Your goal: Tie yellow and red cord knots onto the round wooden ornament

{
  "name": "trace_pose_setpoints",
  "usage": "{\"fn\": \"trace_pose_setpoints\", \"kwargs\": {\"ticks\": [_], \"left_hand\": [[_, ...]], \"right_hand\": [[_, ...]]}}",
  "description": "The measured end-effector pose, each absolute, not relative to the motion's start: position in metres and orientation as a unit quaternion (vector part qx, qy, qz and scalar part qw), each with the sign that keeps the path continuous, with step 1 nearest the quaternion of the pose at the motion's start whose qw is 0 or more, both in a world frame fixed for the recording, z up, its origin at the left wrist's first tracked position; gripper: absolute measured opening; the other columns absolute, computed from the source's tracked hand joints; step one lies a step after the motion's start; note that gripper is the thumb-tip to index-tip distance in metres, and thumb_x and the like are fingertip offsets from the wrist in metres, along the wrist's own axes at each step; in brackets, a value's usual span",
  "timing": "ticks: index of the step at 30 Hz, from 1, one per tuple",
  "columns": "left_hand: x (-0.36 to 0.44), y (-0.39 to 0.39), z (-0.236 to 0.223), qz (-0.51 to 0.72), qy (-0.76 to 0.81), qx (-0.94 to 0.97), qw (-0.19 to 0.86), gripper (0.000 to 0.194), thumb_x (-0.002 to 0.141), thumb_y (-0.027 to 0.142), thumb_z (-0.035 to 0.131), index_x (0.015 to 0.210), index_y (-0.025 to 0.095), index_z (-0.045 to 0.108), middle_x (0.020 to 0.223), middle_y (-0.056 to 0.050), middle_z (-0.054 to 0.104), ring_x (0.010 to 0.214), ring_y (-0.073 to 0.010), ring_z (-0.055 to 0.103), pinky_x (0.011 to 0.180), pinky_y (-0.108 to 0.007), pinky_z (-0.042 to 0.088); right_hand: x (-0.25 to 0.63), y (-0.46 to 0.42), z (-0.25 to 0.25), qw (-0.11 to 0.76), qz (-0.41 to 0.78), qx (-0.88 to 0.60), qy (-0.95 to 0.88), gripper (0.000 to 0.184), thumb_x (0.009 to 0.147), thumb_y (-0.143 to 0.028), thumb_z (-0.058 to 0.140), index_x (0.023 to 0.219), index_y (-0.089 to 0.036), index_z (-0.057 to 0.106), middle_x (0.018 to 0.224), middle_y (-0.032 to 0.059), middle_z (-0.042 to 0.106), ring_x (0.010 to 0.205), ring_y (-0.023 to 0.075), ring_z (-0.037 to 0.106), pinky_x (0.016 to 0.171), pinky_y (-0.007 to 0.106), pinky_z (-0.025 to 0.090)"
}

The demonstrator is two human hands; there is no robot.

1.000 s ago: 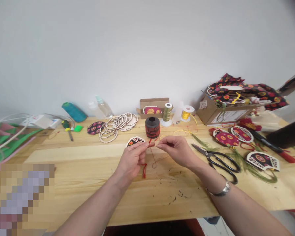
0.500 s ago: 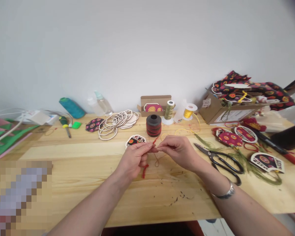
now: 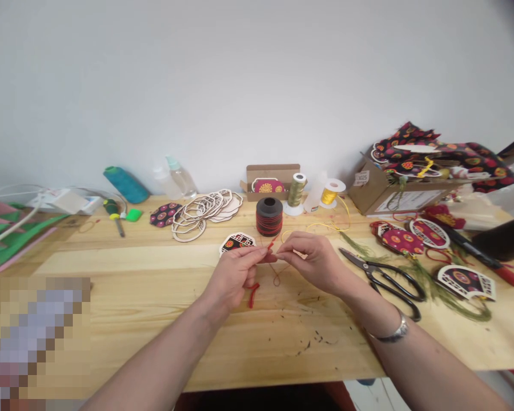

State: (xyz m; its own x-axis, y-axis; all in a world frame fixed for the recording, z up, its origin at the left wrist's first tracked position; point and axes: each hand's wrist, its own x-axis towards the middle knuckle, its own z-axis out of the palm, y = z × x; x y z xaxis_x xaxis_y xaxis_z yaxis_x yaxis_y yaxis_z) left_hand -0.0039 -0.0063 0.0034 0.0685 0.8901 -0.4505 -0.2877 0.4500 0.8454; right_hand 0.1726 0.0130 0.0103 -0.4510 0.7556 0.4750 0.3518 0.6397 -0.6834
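Observation:
My left hand (image 3: 240, 271) is closed in a pinch on a red cord (image 3: 252, 295); one end shows above the thumb and the rest dangles under the fingers. Close to its right, my right hand (image 3: 309, 258) pinches a thin thread (image 3: 276, 277), which hangs in a small loop between the hands. Just beyond my fingers stands a black spool of dark red thread (image 3: 269, 218). Partly hidden behind my left hand lies a patterned ornament with a pale wooden lattice frame (image 3: 237, 241).
Black-handled scissors (image 3: 389, 279) lie right of my right hand, near finished ornaments (image 3: 466, 282) with green tassels. At the back are an olive thread spool (image 3: 297, 191), a yellow cord spool (image 3: 329, 194), stacked wooden frames (image 3: 208, 211) and a cardboard box (image 3: 381, 188) full of fabric.
Both hands keep their pinches, and my right hand has shifted very slightly. The thread loop between them hangs a little differently. The view has moved a touch.

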Motion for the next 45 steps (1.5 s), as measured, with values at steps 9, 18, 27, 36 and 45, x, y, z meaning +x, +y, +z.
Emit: {"fn": "trace_pose_setpoints", "kwargs": {"ticks": [9,18,27,36,45], "left_hand": [[-0.004,-0.005,0.001,0.410,0.523,0.300,0.684,0.022,0.066,0.029,0.075,0.076,0.009,0.072,0.070,-0.012,0.073,0.034,0.0021,0.019,0.037,-0.018,0.008],[-0.002,-0.006,0.008,0.391,0.529,0.285,0.697,0.022,0.062,0.027,0.078,0.070,0.008,0.071,0.069,-0.012,0.072,0.032,0.0025,0.019,0.037,-0.018,0.007],[-0.003,-0.005,0.004,0.387,0.529,0.290,0.698,0.022,0.061,0.027,0.078,0.068,0.009,0.069,0.066,-0.009,0.071,0.032,0.0026,0.019,0.037,-0.018,0.009],[-0.002,-0.005,0.005,0.398,0.533,0.334,0.668,0.020,0.063,0.027,0.076,0.073,0.010,0.072,0.066,-0.007,0.070,0.032,0.0015,0.021,0.037,-0.019,0.009],[-0.002,-0.007,0.005,0.379,0.533,0.366,0.661,0.020,0.064,0.028,0.074,0.072,0.010,0.073,0.068,-0.010,0.071,0.034,-0.0003,0.022,0.038,-0.022,0.009]], "right_hand": [[0.173,0.015,0.009,0.381,0.244,-0.369,-0.812,0.012,0.083,-0.012,0.059,0.076,-0.016,0.068,0.075,0.0031,0.067,0.069,0.0115,0.059,0.064,0.023,0.044],[0.175,0.016,0.006,0.360,0.243,-0.387,-0.813,0.011,0.083,-0.015,0.060,0.078,-0.016,0.070,0.074,0.0033,0.067,0.067,0.0113,0.058,0.063,0.023,0.042],[0.175,0.016,0.009,0.350,0.248,-0.391,-0.814,0.012,0.084,-0.017,0.059,0.080,-0.017,0.070,0.076,0.0040,0.068,0.068,0.0119,0.058,0.064,0.025,0.042],[0.175,0.020,0.001,0.345,0.392,-0.425,-0.740,0.034,0.077,-0.019,0.066,0.110,-0.011,0.065,0.068,0.0000,0.063,0.058,0.0090,0.051,0.056,0.023,0.041],[0.181,0.027,0.000,0.365,0.503,-0.348,-0.702,0.019,0.075,-0.021,0.069,0.093,-0.017,0.074,0.079,0.0032,0.071,0.072,0.0116,0.062,0.067,0.027,0.051]]}}
